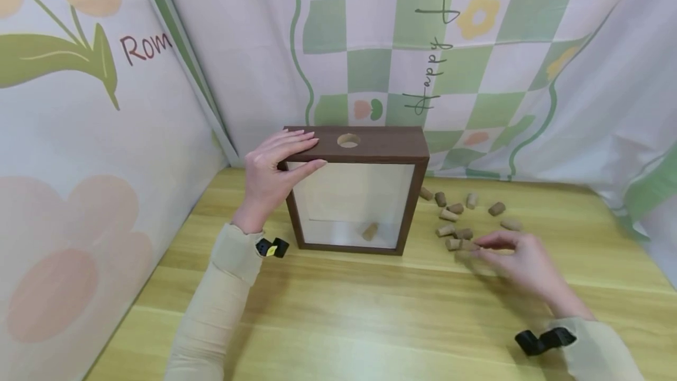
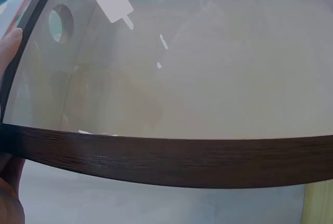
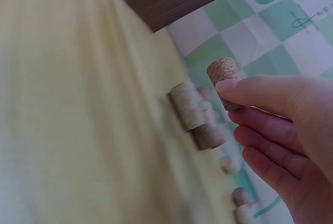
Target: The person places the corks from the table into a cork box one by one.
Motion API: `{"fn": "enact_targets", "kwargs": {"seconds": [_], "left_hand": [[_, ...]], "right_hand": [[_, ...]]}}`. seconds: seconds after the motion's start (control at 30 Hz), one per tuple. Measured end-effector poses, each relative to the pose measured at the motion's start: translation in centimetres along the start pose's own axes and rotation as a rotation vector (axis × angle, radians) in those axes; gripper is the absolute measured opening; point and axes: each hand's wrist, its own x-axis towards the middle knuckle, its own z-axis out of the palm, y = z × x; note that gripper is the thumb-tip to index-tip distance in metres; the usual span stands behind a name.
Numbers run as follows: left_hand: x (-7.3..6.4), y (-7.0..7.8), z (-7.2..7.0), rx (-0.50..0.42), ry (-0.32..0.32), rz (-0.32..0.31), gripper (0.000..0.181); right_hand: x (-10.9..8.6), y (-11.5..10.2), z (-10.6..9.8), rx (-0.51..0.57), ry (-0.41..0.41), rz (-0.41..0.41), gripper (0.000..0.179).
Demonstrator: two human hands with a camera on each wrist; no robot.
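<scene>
A dark brown wooden box frame (image 1: 391,143) with a clear front panel stands upright on the table, a round hole (image 1: 349,141) in its top. One cork (image 1: 370,231) lies inside, low behind the panel. My left hand (image 1: 270,175) holds the box at its upper left corner, fingers over the top and thumb on the front. In the left wrist view, the frame edge (image 2: 171,161) and the panel fill most of the picture. To the right of the box, my right hand (image 3: 291,125) pinches a cork stopper (image 3: 223,73) between thumb and fingers, close over the table.
Several loose corks (image 1: 448,214) lie scattered on the wood-grain table (image 1: 349,310) right of the box. Behind it hangs a green-and-white checked curtain (image 1: 370,22). A printed fabric wall (image 1: 106,151) runs along the left side.
</scene>
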Motion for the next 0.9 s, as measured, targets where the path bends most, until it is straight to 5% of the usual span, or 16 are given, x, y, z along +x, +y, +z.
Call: {"fn": "enact_targets", "kwargs": {"seconds": [0.13,0.57,0.67,0.9], "left_hand": [[-0.1,0.1,-0.1,0.013,-0.005,0.006,0.040],[-0.4,0.2,-0.1,0.019,-0.006,-0.003,0.037],[-0.3,0.2,-0.1,0.018,-0.006,-0.001,0.037],[-0.1,0.2,0.0,0.010,0.006,-0.001,0.039]], "right_hand": [[0.3,-0.9,-0.9,0.008,0.048,-0.022,0.016],[1.5,-5.6,-4.9,0.079,0.139,0.120,0.032],[2.1,-6.8,-5.4,0.090,0.183,0.096,0.031],[3.2,-10.5,-6.7,0.160,0.348,-0.101,0.022]]}}
